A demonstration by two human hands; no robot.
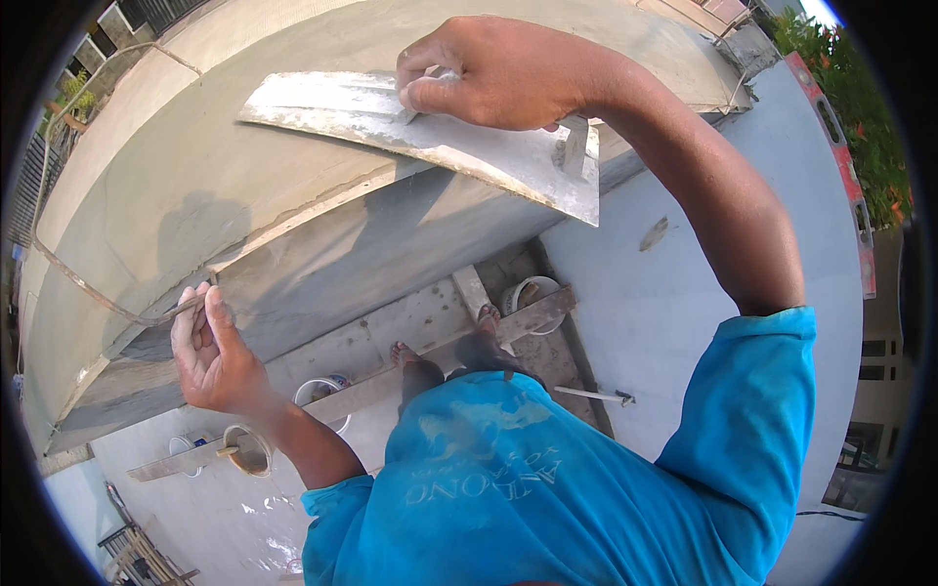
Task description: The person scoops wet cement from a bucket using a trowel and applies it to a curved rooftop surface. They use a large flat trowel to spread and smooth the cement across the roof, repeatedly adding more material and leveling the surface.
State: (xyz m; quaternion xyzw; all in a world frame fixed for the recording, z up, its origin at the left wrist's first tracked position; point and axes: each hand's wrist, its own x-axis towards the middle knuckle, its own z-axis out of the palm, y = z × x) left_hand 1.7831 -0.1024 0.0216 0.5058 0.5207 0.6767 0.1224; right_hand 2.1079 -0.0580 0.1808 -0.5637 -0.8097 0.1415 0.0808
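Observation:
My right hand (489, 73) is closed on the handle of a plastering trowel (479, 156) with a long, whitish, cement-smeared blade. The blade lies over the edge of a grey cement-coated slab (137, 186); whether it touches the surface I cannot tell. Lower on the left, my left hand (220, 366) pinches the end of a thin bent metal rod (83, 285) at the slab's front edge. The rod curves up and away along the slab's left side. Grey cement dust coats the fingers of my left hand.
My feet stand on narrow planks (366, 396) high above the floor. Below are a white bucket (515, 295), another bucket (237, 433) holding grey mix, and further pails. A pale wall (703, 225) rises on the right, with a red spirit level (831, 127) along its top.

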